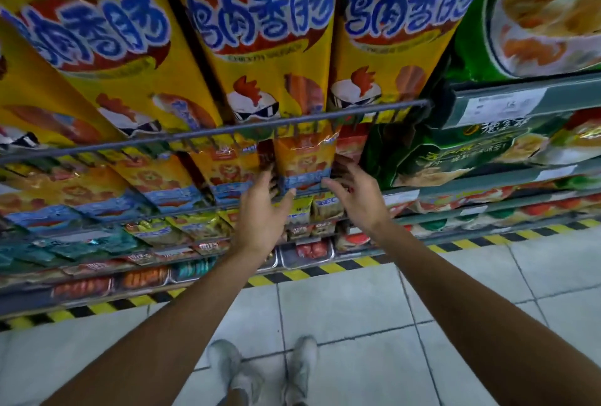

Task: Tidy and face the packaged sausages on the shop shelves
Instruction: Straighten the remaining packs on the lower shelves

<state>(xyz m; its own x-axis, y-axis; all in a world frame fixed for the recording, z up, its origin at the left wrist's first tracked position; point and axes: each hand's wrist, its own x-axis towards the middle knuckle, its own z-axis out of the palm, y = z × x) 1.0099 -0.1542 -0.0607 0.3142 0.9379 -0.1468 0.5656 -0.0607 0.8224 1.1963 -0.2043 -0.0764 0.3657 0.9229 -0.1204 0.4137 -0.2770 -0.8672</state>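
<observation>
Left hand [265, 207] and right hand [353, 192]: fingers spread, relaxed, touching sides of orange sausage pack [304, 158], grasp not confirmed | pack upright between fingertips, second shelf | progress: upper yellow packs [260, 32] faced; lower rows left of fingers untidy.

Yellow sausage packs [260, 32] with blue lettering on red — green bags [455, 152], yellow-black striped floor tape [325, 267].
</observation>
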